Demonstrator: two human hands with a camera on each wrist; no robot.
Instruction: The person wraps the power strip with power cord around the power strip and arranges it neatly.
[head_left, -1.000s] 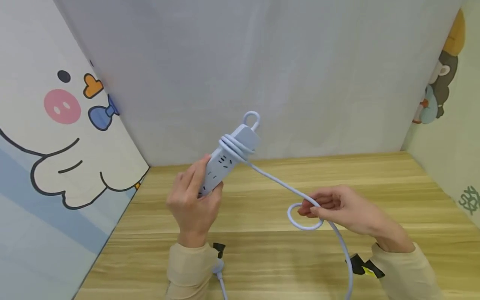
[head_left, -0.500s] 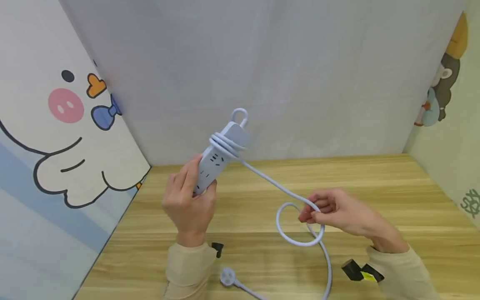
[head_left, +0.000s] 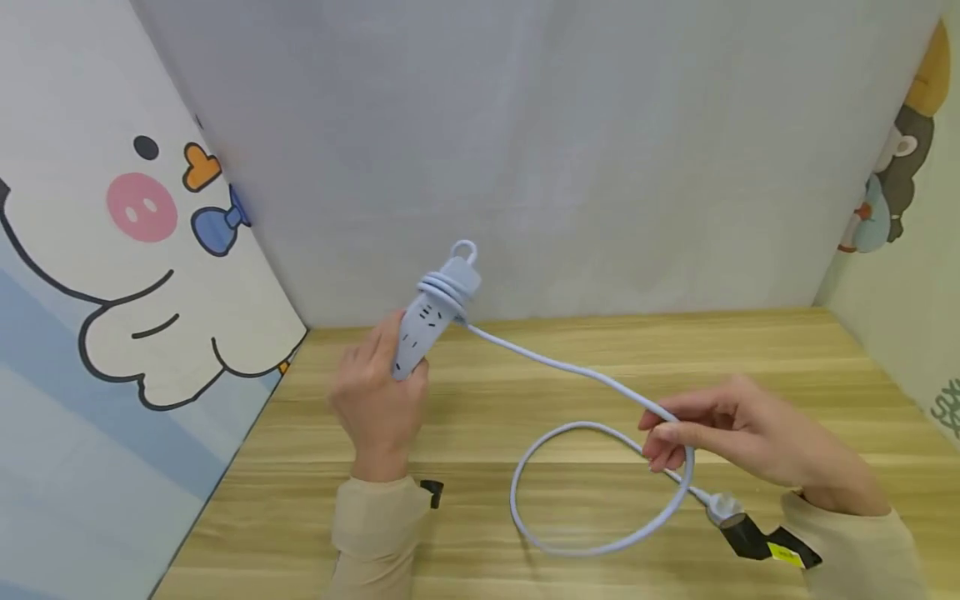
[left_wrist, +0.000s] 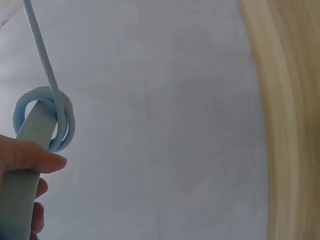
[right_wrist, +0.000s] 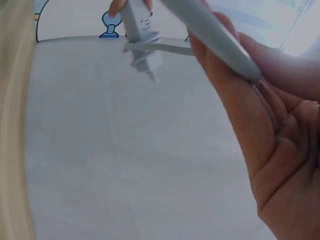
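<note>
In the head view my left hand (head_left: 381, 400) grips the lower half of a pale blue power strip (head_left: 423, 329), tilted with its far end up. Several turns of its cord (head_left: 445, 289) wrap that far end, where a small loop sticks out. From the wraps the cord runs right to my right hand (head_left: 738, 433), which pinches it between thumb and fingers. Beyond the pinch the cord drops into a wide loop above the wooden table and ends in a plug (head_left: 723, 507) below the right hand. The left wrist view shows the thumb (left_wrist: 42, 159) lying across the strip.
The wooden table (head_left: 360, 533) meets a pale grey backdrop (head_left: 570, 167) behind. Panels with cartoon figures stand at left (head_left: 142, 275) and right (head_left: 892, 275). Black wrist-camera pieces (head_left: 750, 537) sit at the sleeves, one overlapping the plug in the head view.
My right hand has moved right with the cord, and the hanging loop has grown much wider. The plug has travelled from lower left to under the right hand. The strip has tipped slightly more upright.
</note>
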